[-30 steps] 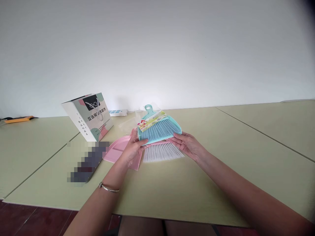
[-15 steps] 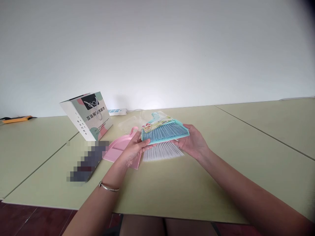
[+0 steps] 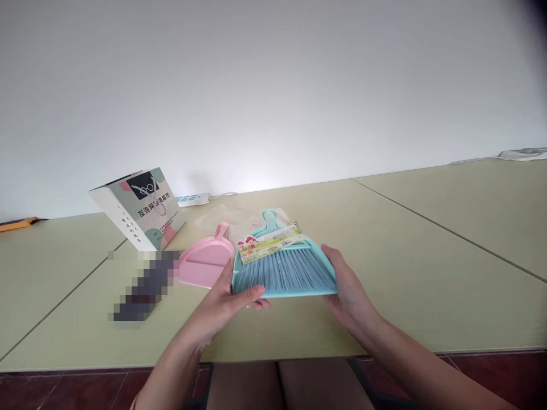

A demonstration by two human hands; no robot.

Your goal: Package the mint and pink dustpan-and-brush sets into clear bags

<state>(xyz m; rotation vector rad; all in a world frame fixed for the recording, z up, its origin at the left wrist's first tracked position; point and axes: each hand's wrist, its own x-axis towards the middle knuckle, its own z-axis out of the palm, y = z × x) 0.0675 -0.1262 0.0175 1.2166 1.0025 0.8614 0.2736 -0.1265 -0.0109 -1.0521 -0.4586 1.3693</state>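
A turquoise dustpan (image 3: 325,261) is held up over the table, tilted so its inside faces me. Nested in it lies a small hand brush (image 3: 286,273) with blue bristles. Across both runs a colourful cardboard label (image 3: 267,245), with clear plastic around the handle end. My left hand (image 3: 233,299) grips the dustpan's left front corner, thumb on the front edge and fingers underneath. At the right side, my right hand (image 3: 348,285) is closed round the edge. A pink dustpan (image 3: 205,265) rests on the table beyond my left hand. The white-bristled brush is hidden now.
A paper gift bag (image 3: 145,210) with a rope handle leans at the back left, near a blurred dark object (image 3: 147,287). Clear plastic wrapping (image 3: 217,215) and a power strip (image 3: 192,200) lie behind. An orange object (image 3: 19,224) is at the far left.
Both hands have brought the turquoise dustpan and brush closer to me and tilted them up, showing more of the bristles. The white bristles below have gone out of sight. The view has shifted slightly.
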